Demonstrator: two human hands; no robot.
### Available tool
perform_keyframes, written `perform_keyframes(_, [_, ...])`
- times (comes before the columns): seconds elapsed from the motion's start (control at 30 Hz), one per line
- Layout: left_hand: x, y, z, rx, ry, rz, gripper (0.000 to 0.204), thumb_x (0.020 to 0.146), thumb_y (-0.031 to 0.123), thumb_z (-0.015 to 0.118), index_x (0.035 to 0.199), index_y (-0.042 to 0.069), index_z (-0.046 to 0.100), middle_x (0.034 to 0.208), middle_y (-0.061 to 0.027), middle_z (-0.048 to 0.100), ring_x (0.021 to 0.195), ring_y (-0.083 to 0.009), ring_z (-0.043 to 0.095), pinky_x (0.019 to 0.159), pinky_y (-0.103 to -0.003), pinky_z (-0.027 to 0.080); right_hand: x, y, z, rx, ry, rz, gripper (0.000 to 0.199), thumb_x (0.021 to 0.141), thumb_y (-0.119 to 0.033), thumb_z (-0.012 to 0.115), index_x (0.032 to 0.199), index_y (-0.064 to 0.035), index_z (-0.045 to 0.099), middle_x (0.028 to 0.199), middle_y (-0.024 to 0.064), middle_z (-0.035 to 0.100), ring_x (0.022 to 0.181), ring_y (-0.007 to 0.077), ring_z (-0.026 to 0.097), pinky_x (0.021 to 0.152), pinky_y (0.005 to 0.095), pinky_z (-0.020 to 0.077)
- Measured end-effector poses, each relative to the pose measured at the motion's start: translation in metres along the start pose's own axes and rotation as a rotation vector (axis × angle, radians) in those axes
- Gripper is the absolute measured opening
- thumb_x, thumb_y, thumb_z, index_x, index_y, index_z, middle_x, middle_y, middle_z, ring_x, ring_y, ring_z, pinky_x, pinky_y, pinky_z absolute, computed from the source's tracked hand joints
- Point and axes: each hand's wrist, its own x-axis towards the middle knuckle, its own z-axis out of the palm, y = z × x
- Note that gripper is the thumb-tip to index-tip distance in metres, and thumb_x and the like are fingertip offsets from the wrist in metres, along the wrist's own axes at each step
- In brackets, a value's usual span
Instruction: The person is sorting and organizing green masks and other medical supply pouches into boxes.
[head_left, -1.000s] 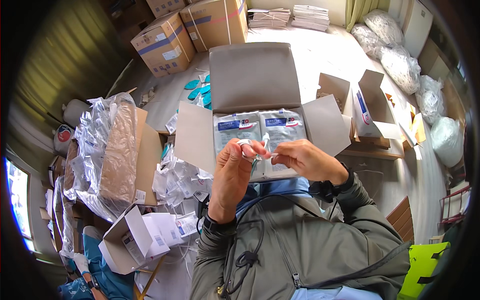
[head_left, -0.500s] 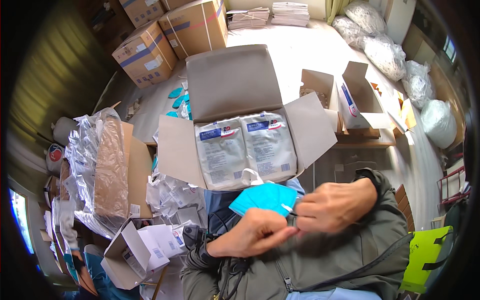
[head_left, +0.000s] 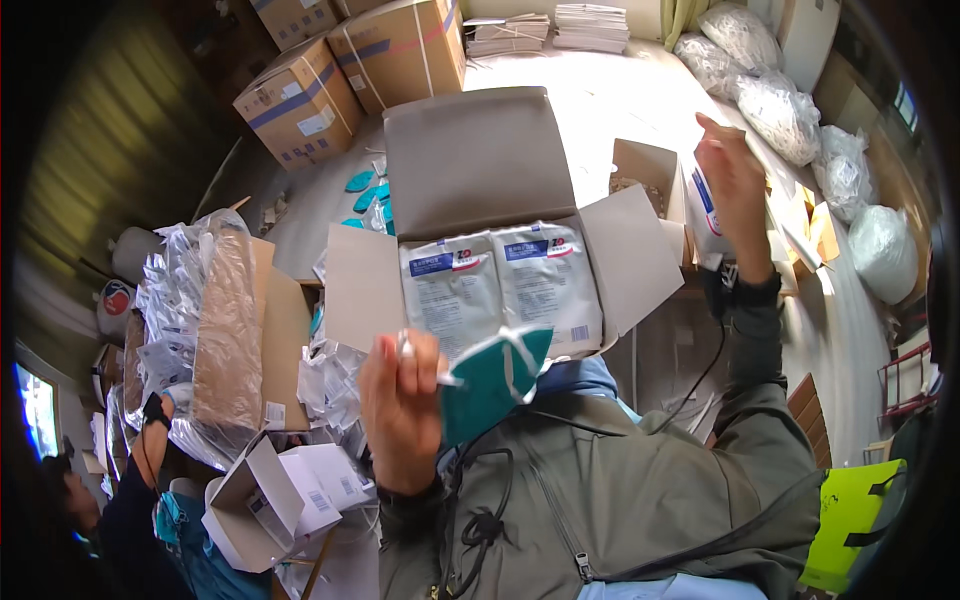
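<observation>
My left hand [head_left: 402, 405] is closed at the edge of a teal folded face mask [head_left: 495, 390] with white ear straps, above my lap. The mask hangs tilted to the right of my fingers, its straps loose. My right hand [head_left: 735, 190] is raised away at the right, in front of a small open white carton [head_left: 708, 225]; its fingers are stretched out and nothing shows in them. Between my hands stands an open white box [head_left: 480, 160], flaps spread, holding two silvery printed pouches [head_left: 455, 285] side by side. The mask covers part of their lower edge.
On the left, a carton lined with clear plastic [head_left: 228, 340] holds crumpled wrappers, and a co-worker's dark-sleeved arm [head_left: 135, 480] reaches to it. Small white boxes [head_left: 320, 490] lie nearer. Teal masks [head_left: 372, 195] are on the far table, with strapped cartons [head_left: 300, 105] behind. Bulging bags [head_left: 780, 115] line the right.
My hands have parted. The left lifted the mask up and left, turning it over; the right left the mask and rose to the far right. The co-worker's arm has moved to the lined carton.
</observation>
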Motion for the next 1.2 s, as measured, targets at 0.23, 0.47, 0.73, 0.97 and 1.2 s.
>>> perform_keyframes(0.23, [0.030, -0.013, -0.004, -0.210, 0.005, -0.082, 0.040, 0.096, 0.032, 0.043, 0.063, 0.010, 0.038, 0.073, -0.0021, 0.043, 0.063, -0.0085, 0.033, 0.059, -0.022, 0.030, -0.032, -0.064, 0.026, 0.175, -0.324, -0.181, 0.048, 0.075, -0.009, 0.069, 0.119, 0.0019, 0.053, 0.121, 0.0179, 0.053, 0.110, 0.0309, 0.053, 0.092, 0.0349, 0.0434])
perform_keyframes(0.47, [0.028, -0.012, 0.003, -0.255, -0.063, -0.055, 0.044, 0.097, 0.035, 0.040, 0.061, 0.010, 0.037, 0.073, -0.0027, 0.042, 0.062, -0.0088, 0.031, 0.058, -0.023, 0.029, -0.076, -0.124, 0.078, 0.569, -0.450, -0.171, 0.069, 0.065, -0.021, 0.079, 0.123, -0.0007, 0.046, 0.120, 0.0191, 0.052, 0.114, 0.0323, 0.049, 0.095, 0.0375, 0.0404])
perform_keyframes(0.73, [0.027, 0.000, -0.014, 0.371, 0.221, 0.240, 0.037, 0.093, 0.022, 0.048, 0.063, 0.002, 0.053, 0.089, -0.0093, 0.059, 0.070, -0.0096, 0.046, 0.061, -0.022, 0.035, -0.091, -0.119, 0.105, 0.605, -0.520, -0.186, 0.031, 0.073, 0.010, 0.055, 0.103, 0.0011, 0.050, 0.085, 0.0167, 0.055, 0.074, 0.0351, 0.057, 0.064, 0.0393, 0.0446])
perform_keyframes(0.97, [0.025, 0.010, -0.020, 1.671, 0.754, 1.043, 0.024, 0.083, 0.011, 0.061, 0.105, 0.001, 0.059, 0.117, -0.0140, 0.054, 0.105, -0.0239, 0.051, 0.090, -0.041, 0.039, -0.093, -0.116, 0.103, 0.493, -0.571, -0.212, 0.029, 0.071, 0.010, 0.052, 0.099, 0.0044, 0.047, 0.083, 0.0198, 0.056, 0.077, 0.0371, 0.058, 0.064, 0.0422, 0.0454])
perform_keyframes(1.2, [0.024, -0.019, 0.000, 1.794, -0.312, 0.539, 0.022, 0.085, 0.006, 0.054, 0.107, 0.003, 0.056, 0.104, -0.0118, 0.057, 0.103, -0.0285, 0.050, 0.091, -0.044, 0.036, -0.089, -0.124, 0.089, 0.555, -0.646, -0.173, 0.020, 0.075, 0.008, 0.049, 0.094, 0.0030, 0.049, 0.081, 0.0181, 0.055, 0.072, 0.0331, 0.059, 0.060, 0.0391, 0.0453])
